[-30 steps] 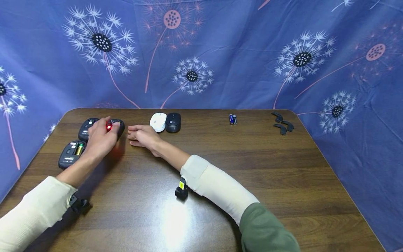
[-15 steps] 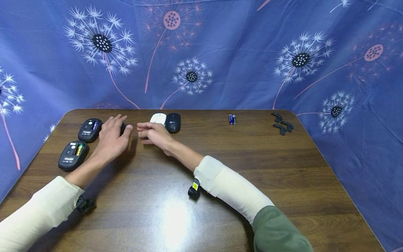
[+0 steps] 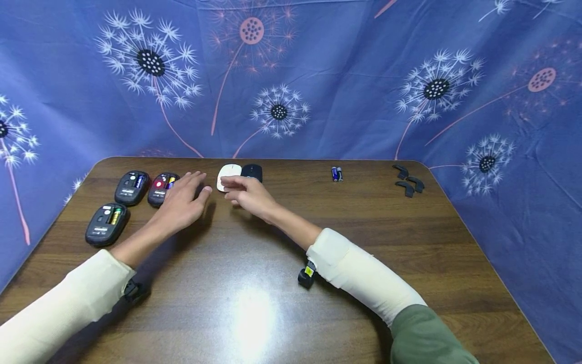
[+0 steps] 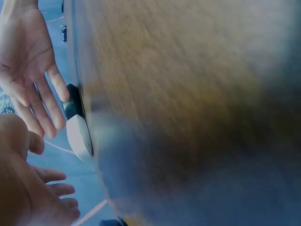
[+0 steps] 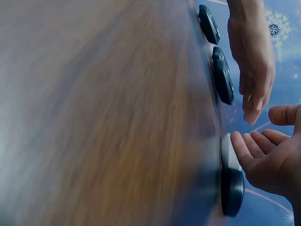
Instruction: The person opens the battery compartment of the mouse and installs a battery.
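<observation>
My left hand (image 3: 182,201) hovers empty beside an upturned black computer mouse (image 3: 157,189) whose red light glows and whose battery bay shows. It overlaps that mouse's right side in the head view. Two more upturned black mice, one at the back (image 3: 132,187) and one in front (image 3: 106,224), lie to its left with batteries in their bays. Held over the table, my right hand (image 3: 250,196) has relaxed, empty fingers close in front of a white mouse (image 3: 227,173) and an upright black mouse (image 3: 252,171). Both palms appear bare in the left wrist view.
Two small batteries (image 3: 337,174) lie at the back of the wooden table (image 3: 364,253). Several dark curved pieces (image 3: 416,183) are grouped at the back right. A blue dandelion-print cloth (image 3: 345,76) hangs behind the table edge.
My left hand has come off the mouse with the red light and moved right, uncovering it. My right hand has also moved right, now in front of the white and black mice.
</observation>
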A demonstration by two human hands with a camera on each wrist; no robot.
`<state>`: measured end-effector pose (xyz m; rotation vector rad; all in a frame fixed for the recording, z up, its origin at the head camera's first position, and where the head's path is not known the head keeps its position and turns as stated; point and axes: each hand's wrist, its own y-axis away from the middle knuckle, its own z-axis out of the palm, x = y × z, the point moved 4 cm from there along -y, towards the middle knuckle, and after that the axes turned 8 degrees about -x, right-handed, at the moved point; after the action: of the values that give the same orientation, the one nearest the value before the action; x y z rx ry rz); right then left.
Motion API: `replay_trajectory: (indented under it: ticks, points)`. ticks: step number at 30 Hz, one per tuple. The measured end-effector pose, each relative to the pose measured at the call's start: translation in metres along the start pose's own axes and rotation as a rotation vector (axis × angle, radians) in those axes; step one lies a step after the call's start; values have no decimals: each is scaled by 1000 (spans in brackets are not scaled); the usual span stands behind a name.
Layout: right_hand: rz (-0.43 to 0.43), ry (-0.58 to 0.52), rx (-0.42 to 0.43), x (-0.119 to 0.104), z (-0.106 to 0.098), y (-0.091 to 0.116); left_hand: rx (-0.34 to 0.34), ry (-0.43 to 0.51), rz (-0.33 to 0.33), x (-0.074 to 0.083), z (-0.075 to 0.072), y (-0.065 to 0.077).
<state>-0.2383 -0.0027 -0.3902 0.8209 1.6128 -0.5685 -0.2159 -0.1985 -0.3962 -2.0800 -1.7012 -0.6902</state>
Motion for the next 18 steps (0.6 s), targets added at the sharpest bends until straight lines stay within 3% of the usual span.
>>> replay_trajectory:
  ticks: [6, 13, 18]
  points:
    - [-1, 146, 39, 5, -21, 12, -21, -74, 43, -1, 12, -11]
    - [-3, 237, 103, 11, -45, 21, -92, -159, 79, 29, 14, -10]
    - [-5, 313, 151, 13, -60, 25, -110, -238, 146, 44, 20, -17]
